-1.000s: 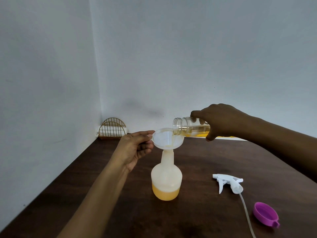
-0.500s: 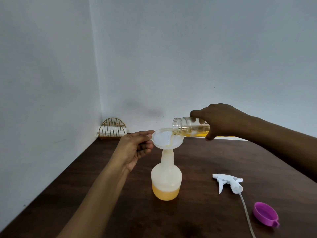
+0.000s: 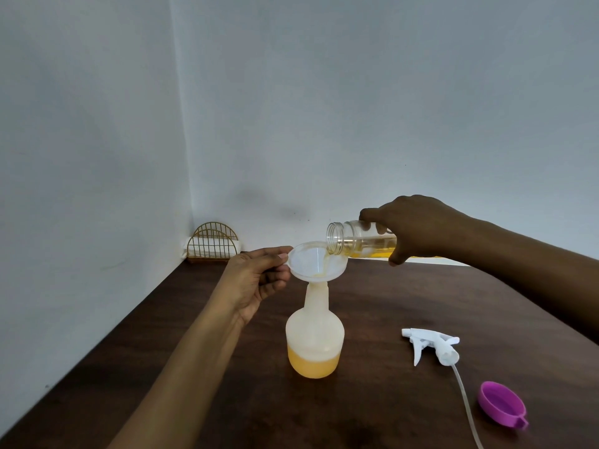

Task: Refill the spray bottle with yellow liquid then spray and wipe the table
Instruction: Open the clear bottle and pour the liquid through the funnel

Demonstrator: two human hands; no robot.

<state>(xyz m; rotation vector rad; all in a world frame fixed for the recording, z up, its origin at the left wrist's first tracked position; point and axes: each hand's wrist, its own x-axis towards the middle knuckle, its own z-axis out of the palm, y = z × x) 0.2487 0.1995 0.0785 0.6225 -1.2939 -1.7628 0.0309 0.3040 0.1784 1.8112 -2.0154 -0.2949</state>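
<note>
Left hand [image 3: 256, 280] pinches funnel [image 3: 316, 262] rim atop spray bottle [image 3: 314, 338]. Right hand [image 3: 418, 230] clamped around tilted clear bottle [image 3: 353, 243], mouth over funnel. Yellow liquid [image 3: 312, 364] fills bottle's lower part.

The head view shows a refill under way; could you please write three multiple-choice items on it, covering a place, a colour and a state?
1. Where does the white trigger sprayer head lie?
A. on the table, right of the bottle
B. screwed on the bottle
C. in the wire rack

2. What colour is the loose plastic cap?
A. green
B. purple
C. black

3. How is the clear plastic bottle held?
A. upright
B. capped
C. tipped over the funnel

Answers:
A: the white trigger sprayer head lies on the dark wooden table, beside the translucent spray bottle.
B: the cap is purple.
C: the right hand tips the clear plastic bottle over the white funnel, steadied by the left hand.
</note>
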